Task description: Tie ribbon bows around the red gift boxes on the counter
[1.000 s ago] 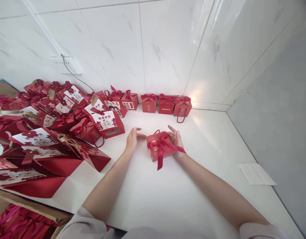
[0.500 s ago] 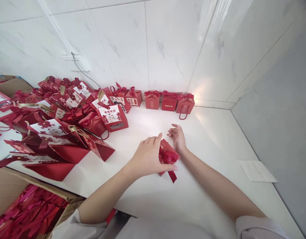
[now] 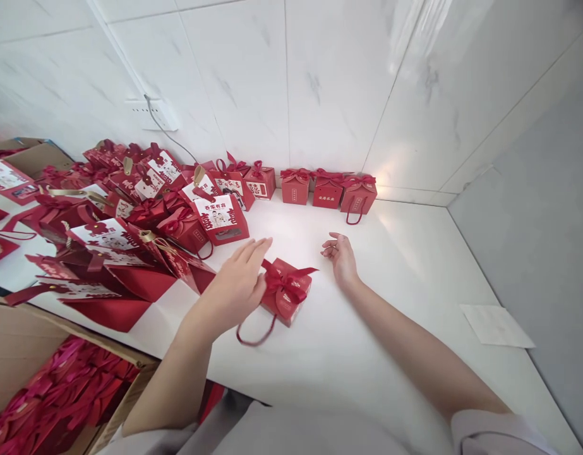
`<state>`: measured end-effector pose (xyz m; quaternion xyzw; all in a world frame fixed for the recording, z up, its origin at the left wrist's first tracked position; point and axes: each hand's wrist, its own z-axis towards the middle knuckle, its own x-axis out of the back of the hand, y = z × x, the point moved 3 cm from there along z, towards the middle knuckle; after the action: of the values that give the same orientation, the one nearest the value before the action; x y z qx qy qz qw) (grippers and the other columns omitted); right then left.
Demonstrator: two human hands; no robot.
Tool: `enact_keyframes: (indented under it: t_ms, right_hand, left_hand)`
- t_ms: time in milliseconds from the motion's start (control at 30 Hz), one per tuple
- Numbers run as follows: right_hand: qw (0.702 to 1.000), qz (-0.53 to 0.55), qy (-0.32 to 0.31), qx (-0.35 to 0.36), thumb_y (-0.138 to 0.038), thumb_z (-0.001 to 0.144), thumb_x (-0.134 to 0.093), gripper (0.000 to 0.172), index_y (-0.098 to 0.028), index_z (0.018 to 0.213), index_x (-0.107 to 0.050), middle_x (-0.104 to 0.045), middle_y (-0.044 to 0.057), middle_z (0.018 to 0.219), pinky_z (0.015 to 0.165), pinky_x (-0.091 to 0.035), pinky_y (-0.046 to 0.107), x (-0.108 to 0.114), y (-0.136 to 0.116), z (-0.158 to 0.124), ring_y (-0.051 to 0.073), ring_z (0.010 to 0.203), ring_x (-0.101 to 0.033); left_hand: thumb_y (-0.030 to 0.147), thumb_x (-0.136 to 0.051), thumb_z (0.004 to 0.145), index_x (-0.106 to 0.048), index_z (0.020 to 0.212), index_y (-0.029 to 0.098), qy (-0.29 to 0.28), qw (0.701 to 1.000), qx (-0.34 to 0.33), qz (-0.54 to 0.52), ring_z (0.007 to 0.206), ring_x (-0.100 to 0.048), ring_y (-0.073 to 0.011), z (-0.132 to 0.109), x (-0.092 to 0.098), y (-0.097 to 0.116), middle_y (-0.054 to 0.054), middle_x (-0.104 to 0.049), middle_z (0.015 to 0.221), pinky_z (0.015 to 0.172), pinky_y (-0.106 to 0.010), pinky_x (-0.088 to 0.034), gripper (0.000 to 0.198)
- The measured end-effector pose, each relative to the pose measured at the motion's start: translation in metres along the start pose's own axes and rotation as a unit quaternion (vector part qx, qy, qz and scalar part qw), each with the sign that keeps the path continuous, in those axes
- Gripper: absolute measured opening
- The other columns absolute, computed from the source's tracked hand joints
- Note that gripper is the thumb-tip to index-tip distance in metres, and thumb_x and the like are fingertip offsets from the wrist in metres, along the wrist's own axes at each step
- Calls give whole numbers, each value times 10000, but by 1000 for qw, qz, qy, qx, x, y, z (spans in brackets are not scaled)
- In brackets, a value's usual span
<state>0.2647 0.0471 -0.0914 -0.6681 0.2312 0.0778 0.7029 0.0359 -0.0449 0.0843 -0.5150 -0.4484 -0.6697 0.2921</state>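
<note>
A small red gift box (image 3: 291,294) with a red ribbon bow and a looped cord handle lies tilted on the white counter (image 3: 348,354). My left hand (image 3: 239,281) rests against its left side, thumb under the bow and fingers stretched out over it. My right hand (image 3: 341,256) lies on the counter to the right of the box, palm up, fingers loosely curled, with nothing in it.
A row of three small red boxes (image 3: 326,189) stands against the tiled wall. A heap of red gift bags and boxes (image 3: 130,221) fills the left of the counter. A cardboard carton (image 3: 49,392) holding red ribbons sits lower left. A white paper (image 3: 497,325) lies at right.
My left hand came across to the box and drew it leftward, so it now lies with its handle loop toward me. My right hand let go and stayed behind.
</note>
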Motion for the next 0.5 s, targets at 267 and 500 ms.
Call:
enact_keyframes:
  t_ms: [267,500]
  right_hand:
    - [1000,-6,-7,-1,-594,874,-510,378,-259,1039,-572,-617,-25,791,714,-489,295,-1,-1,-1,108,604,-551]
    - [1000,-5,-9,-7,-580,876,-520,363,-262,1043,-572,-622,-24,799,715,-493,296,0,0,0,108,613,-556]
  left_hand:
    - [547,-803,561,-248,1496,369,-173,981,-55,-73,1383,-359,-389,6,-23,-3,-83,-287,1569,1028,-439,-410,1102]
    - [766,-710,480,-215,1511,286,-102,992,74,21,1232,-484,-466,-5,-6,-4,-205,-465,1411,930,-507,-427,1241]
